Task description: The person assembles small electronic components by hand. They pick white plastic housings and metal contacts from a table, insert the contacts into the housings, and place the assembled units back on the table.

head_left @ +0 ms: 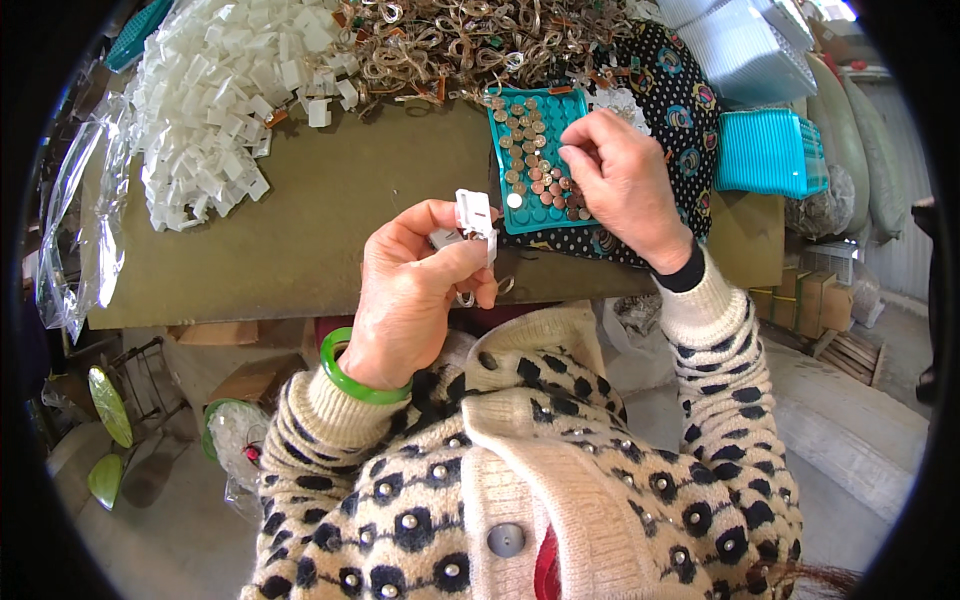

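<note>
My left hand (400, 285) is closed round a small white plastic case (474, 212), pinched between thumb and fingers above the near part of the table. A thin clear wire loop (504, 285) hangs out beside those fingers. My right hand (632, 185) is over the right side of a teal tray (562, 108). Its thumb and forefinger are drawn together; whether something small sits between them cannot be made out. Round button cells (528, 140), some silvery and some coppery, lie in the tray's round pockets. Part of the tray is hidden by my right hand.
White plastic cases (205, 110) form a big heap at the far left of the table (280, 250). Coiled wires with small boards (450, 45) are piled at the back. Stacked teal trays (768, 152) stand at the right, beside dark patterned cloth (690, 110).
</note>
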{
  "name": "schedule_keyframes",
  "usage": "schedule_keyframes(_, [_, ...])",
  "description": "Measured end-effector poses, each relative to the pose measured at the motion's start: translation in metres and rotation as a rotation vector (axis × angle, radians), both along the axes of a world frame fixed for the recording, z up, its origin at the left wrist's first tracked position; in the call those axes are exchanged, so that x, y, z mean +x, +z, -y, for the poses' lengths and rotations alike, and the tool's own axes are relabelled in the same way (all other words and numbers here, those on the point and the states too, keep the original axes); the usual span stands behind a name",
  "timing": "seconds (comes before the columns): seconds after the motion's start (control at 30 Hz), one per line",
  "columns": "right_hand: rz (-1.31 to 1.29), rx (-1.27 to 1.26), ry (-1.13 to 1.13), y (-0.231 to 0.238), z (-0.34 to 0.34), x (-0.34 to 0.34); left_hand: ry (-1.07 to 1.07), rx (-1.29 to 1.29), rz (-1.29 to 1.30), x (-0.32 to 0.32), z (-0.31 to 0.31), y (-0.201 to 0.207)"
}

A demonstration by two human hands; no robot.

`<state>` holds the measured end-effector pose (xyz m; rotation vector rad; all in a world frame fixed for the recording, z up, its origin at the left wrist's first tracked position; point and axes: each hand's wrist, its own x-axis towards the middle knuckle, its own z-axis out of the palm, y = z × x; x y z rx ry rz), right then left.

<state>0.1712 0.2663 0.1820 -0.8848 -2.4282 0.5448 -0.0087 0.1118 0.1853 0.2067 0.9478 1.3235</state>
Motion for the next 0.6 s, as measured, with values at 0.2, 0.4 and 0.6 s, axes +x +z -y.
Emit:
schedule_keyframes(0.2, [0.003, -0.149, 0.040, 0.016, 0.006, 0.013, 0.057, 0.074, 0.066, -0.001, 0.001, -0.005])
schedule_keyframes(0.4, [0.134, 0.019, 0.126, 0.010, 0.013, 0.020, 0.043, 0.119, 0.055, -0.003, 0.003, -0.008])
schedule_keyframes(0.6, [0.149, 0.058, 0.187, 0.007, 0.008, 0.025, 0.083, 0.144, 0.021, 0.003, 0.002, -0.006])
